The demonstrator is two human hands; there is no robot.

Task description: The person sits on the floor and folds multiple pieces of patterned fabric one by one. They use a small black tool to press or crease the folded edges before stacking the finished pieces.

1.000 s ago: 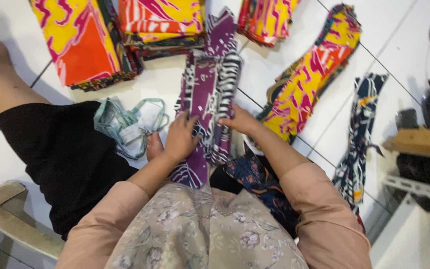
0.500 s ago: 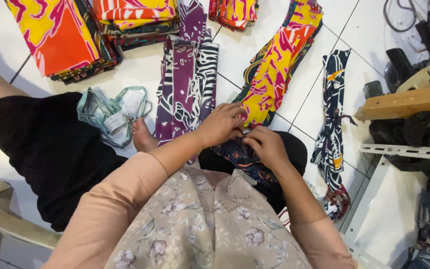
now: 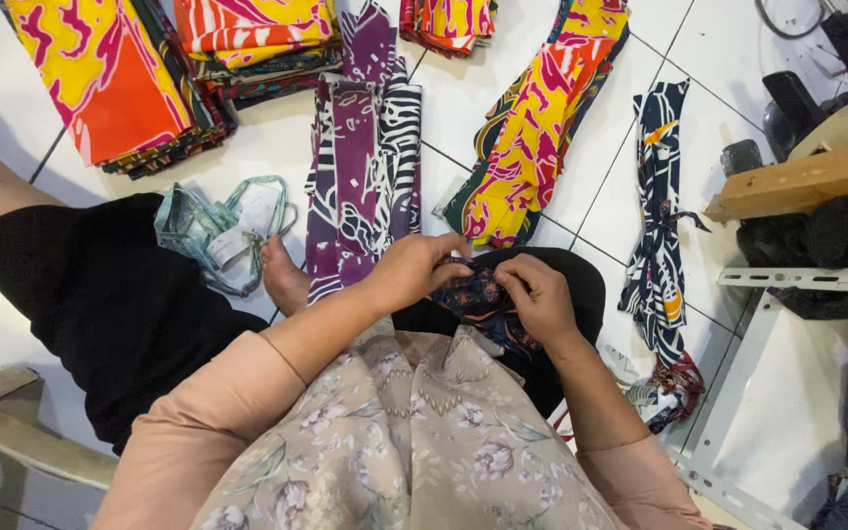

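My left hand [image 3: 412, 272], right hand [image 3: 540, 296] both pinching dark patterned cloth [image 3: 483, 299] on lap. Risk: loose grip, cloth slides onto floor [image 3: 581, 167], tangles purple strip [image 3: 360, 186].

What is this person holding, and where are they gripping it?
Both hands, left hand and right hand, pinch the upper edge of a dark patterned cloth on the lap.

Bright even light, soft shadows, sharp

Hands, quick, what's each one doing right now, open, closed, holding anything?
Left hand: closed, pinching the dark patterned cloth on the lap.
Right hand: closed, gripping the same dark patterned cloth.
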